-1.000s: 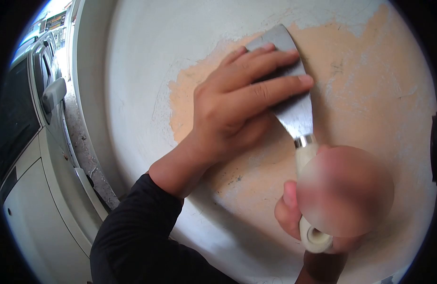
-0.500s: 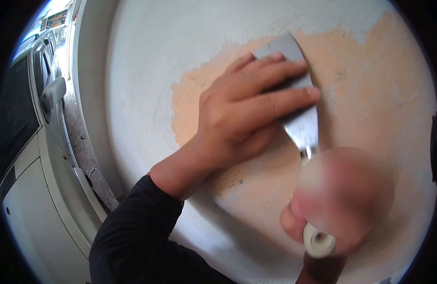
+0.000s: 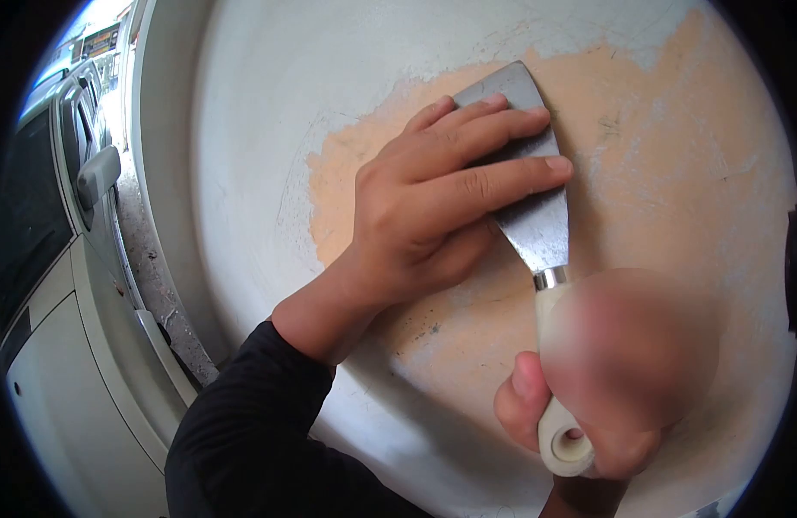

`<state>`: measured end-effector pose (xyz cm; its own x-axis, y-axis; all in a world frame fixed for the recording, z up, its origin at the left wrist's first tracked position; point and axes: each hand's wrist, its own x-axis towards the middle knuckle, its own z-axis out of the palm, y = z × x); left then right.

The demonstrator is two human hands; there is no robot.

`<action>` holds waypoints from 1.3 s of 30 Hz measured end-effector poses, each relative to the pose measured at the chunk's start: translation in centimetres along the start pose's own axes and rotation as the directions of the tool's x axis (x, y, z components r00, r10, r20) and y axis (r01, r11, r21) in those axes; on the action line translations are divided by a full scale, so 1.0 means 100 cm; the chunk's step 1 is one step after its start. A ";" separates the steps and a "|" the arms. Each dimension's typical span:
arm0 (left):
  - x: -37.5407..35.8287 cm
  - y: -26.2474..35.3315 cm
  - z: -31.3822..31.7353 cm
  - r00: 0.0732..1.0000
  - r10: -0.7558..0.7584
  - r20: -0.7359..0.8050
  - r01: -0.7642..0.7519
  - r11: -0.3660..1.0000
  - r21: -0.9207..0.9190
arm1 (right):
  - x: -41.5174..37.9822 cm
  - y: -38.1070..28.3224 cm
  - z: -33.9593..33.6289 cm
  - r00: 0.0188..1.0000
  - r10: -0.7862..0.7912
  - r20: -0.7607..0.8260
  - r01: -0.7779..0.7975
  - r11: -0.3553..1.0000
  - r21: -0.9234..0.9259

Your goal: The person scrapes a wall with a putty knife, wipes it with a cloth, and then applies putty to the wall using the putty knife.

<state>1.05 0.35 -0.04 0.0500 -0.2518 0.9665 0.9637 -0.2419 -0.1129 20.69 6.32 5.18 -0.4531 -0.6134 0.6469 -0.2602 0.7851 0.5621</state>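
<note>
A wide metal scraper (image 3: 537, 233) with a cream handle lies against a wall-like surface (image 3: 675, 190) that has a peach patch bordered by pale grey. My left hand (image 3: 455, 186) is spread over the blade, its fingers apart and pressing on the metal, with the thumb side lower. My right hand (image 3: 614, 440) is wrapped round the handle, partly covered by a blurred round area. The blade's broad edge points up and left, and the handle's holed end points down.
A light-coloured vehicle (image 3: 70, 371) with a side mirror (image 3: 98, 175) stands at the left, beyond the raised edge of the surface (image 3: 170, 173). A strip of rough ground (image 3: 161, 285) shows between them. A dark object (image 3: 796, 272) is at the far right.
The scraper and both hands have shifted slightly left in view. More of the handle shows below the metal collar. Both hands keep their places on the tool.
</note>
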 end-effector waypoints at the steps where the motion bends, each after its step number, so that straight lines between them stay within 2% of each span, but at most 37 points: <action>1: 0.000 -0.001 0.001 1.000 0.019 -0.010 -0.019 1.000 0.008 | 0.002 0.001 0.001 1.000 -0.003 0.001 0.003 1.000 -0.001; 3: -0.004 -0.001 0.003 1.000 0.009 -0.013 -0.009 1.000 0.005 | 0.005 0.001 0.002 1.000 0.030 -0.006 -0.030 0.996 -0.078; 7: -0.001 0.003 -0.004 1.000 -0.003 0.017 0.002 0.999 0.055 | 0.004 -0.001 0.000 1.000 -0.007 -0.004 0.006 0.998 -0.067; 9: -0.004 0.003 0.000 0.999 0.018 0.037 -0.018 1.000 0.014 | 0.000 -0.001 -0.002 1.000 -0.005 -0.021 0.005 1.000 0.017; 10: -0.003 0.002 0.001 1.000 0.014 0.015 -0.015 0.998 0.058 | 0.002 -0.001 0.001 0.999 0.025 -0.031 -0.026 0.999 -0.039; 15: -0.001 0.001 -0.004 0.999 -0.023 0.032 0.022 0.999 0.033 | 0.003 -0.004 0.003 0.999 0.035 -0.025 -0.037 0.997 -0.068; 18: -0.001 0.002 -0.001 1.000 0.003 0.028 -0.004 0.999 0.033 | 0.000 -0.002 0.002 0.998 0.047 -0.034 -0.046 0.998 0.034; 20: -0.002 -0.001 -0.002 1.000 -0.022 0.022 0.021 0.999 0.036 | 0.005 -0.008 0.001 0.972 0.235 -0.029 -0.231 0.968 0.102; 21: -0.001 -0.003 -0.002 1.000 -0.022 0.012 0.021 0.999 0.049 | 0.005 -0.005 0.002 0.971 0.236 -0.028 -0.232 0.967 0.101; 23: -0.001 -0.003 -0.002 1.000 -0.009 0.000 0.009 0.997 0.075 | 0.002 0.006 0.003 0.999 0.025 -0.033 -0.024 0.999 0.029; 24: -0.003 -0.003 -0.002 0.999 0.010 0.034 -0.012 0.999 0.033 | -0.002 0.007 0.001 0.998 -0.044 -0.036 0.045 0.998 0.044; 26: -0.004 0.001 0.001 0.998 0.015 0.057 -0.012 0.999 -0.048 | -0.002 -0.001 -0.004 1.000 -0.022 -0.021 0.023 0.999 0.037; 27: -0.002 -0.001 0.000 0.999 0.010 0.050 -0.008 0.999 -0.047 | -0.002 -0.003 -0.006 1.000 0.006 0.013 -0.007 0.999 0.035; 29: 0.001 -0.005 -0.001 1.000 -0.029 0.001 0.029 0.996 0.084 | -0.001 0.008 0.006 1.000 0.006 -0.014 -0.005 0.997 0.076; 31: 0.001 -0.004 -0.003 0.999 -0.032 -0.002 0.032 0.996 0.079 | 0.006 0.003 0.008 0.996 0.080 -0.037 -0.078 0.996 0.038; 32: 0.001 -0.001 -0.002 0.999 -0.033 0.005 0.033 0.999 0.024 | 0.005 0.004 0.001 0.999 0.044 0.024 -0.045 0.998 0.041; 33: 0.001 0.001 -0.001 1.000 -0.028 0.006 0.028 0.999 -0.027 | 0.002 0.004 -0.002 0.999 0.034 0.013 -0.034 0.999 0.036; 35: -0.001 -0.003 0.000 1.000 -0.009 0.020 0.009 1.000 0.009 | -0.003 0.005 -0.003 1.000 0.020 0.020 -0.022 0.996 0.081; 39: -0.002 -0.005 0.001 0.999 -0.037 0.030 0.037 0.999 -0.020 | 0.002 0.002 0.009 0.994 0.099 -0.048 -0.095 0.992 0.081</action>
<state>0.56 0.62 -0.16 0.0226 -0.2142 0.9765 0.9596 -0.2694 -0.0813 19.85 6.42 4.93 -0.4349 -0.5362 0.7235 -0.2840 0.8441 0.4548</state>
